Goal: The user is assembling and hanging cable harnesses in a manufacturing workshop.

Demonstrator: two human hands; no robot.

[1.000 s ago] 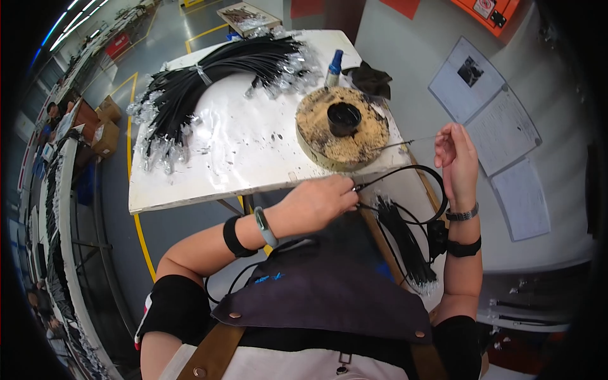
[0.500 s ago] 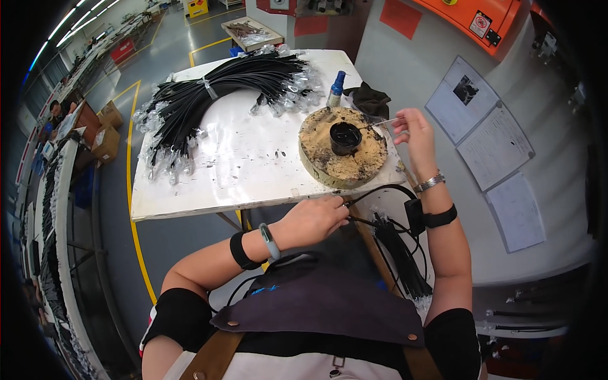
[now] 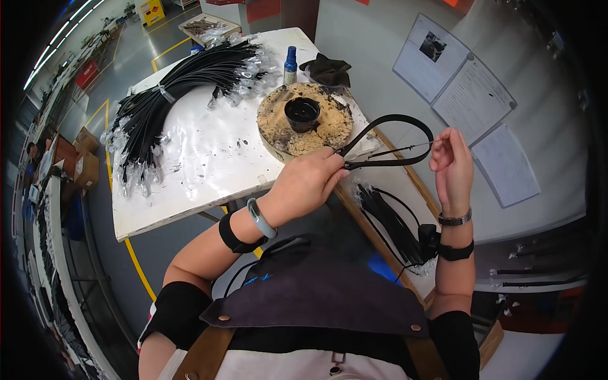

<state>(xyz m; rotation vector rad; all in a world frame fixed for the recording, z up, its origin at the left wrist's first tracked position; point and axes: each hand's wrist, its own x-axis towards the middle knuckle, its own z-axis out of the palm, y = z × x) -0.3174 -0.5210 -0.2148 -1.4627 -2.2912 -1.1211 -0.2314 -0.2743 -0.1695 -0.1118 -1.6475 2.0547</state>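
My left hand is closed on the ends of a black looped cord, whose loop stretches out to the right. In my right hand is a thin metal stick with a dark coating toward its far end. The stick lies across the loop, its tip pointing at the cord ends by my left fingers; I cannot tell whether it touches them. Beyond my left hand stands a small black cup with dark, glossy stuff inside, on a round tan block smeared with black.
A tied bundle of black cords with clear plastic at the ends lies on the white table. A blue-capped bottle and a dark cloth are behind the block. More black cords lie in a tray at the right. Papers hang on the wall.
My right hand has moved right and toward me with the stick, away from the cup. My left hand has lifted the cord loop into the open beside the block. The view has shifted right.
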